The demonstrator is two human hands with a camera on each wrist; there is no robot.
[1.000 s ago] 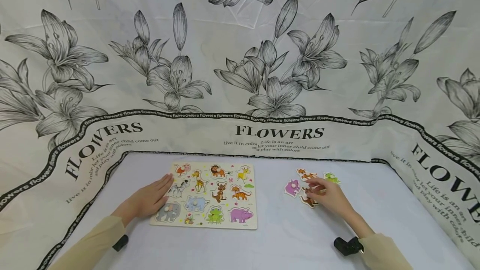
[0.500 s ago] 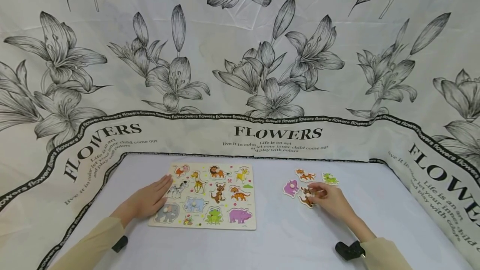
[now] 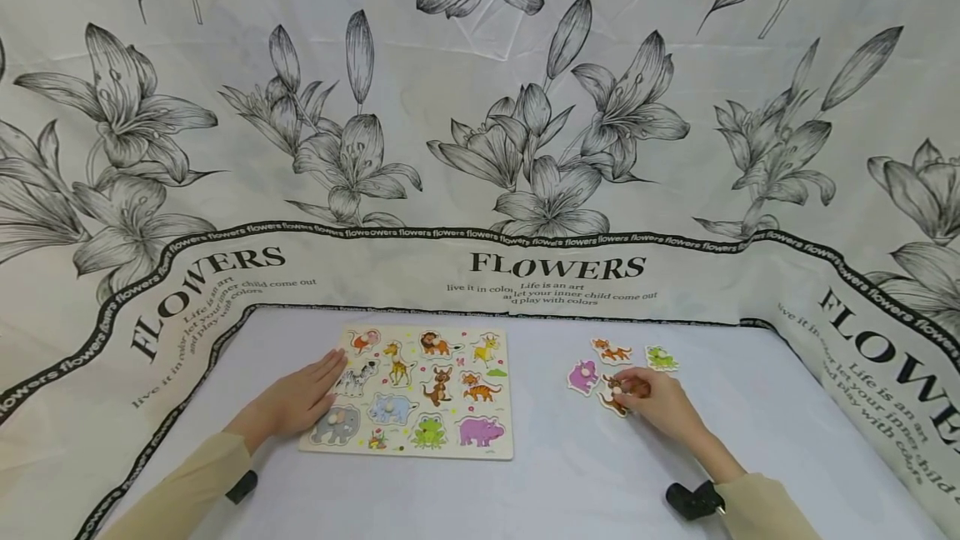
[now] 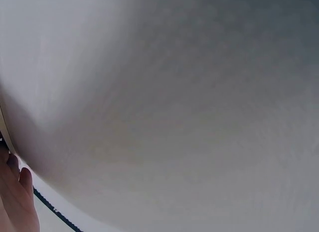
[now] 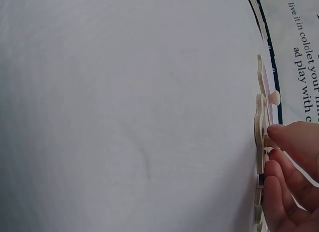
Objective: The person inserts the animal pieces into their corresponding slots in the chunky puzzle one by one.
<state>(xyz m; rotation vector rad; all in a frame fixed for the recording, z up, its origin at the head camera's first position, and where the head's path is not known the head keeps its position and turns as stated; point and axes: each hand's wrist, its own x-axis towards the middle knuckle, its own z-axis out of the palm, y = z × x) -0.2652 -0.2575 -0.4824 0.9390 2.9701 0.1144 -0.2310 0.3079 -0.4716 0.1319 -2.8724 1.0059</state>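
In the head view, my right hand is at the kangaroo puzzle piece, which lies on the white table. Thumb and fingers pinch the small knob on that piece, as the right wrist view shows from the side. Partly under my left hand is the left edge of a wooden animal puzzle board; the fingers lie extended along it. The left wrist view catches only a bit of this hand at the lower left corner. Elephant, hippo, giraffe, lion and other animals show on the board; some bear knobs.
Around the right hand lie a purple hippo piece, a tiger piece and a green frog piece. A flower-printed cloth rises behind the table.
The right hand has shifted slightly and its fingers have closed in beside the knob, showing more of the kangaroo piece. The left hand and board stay as they were.
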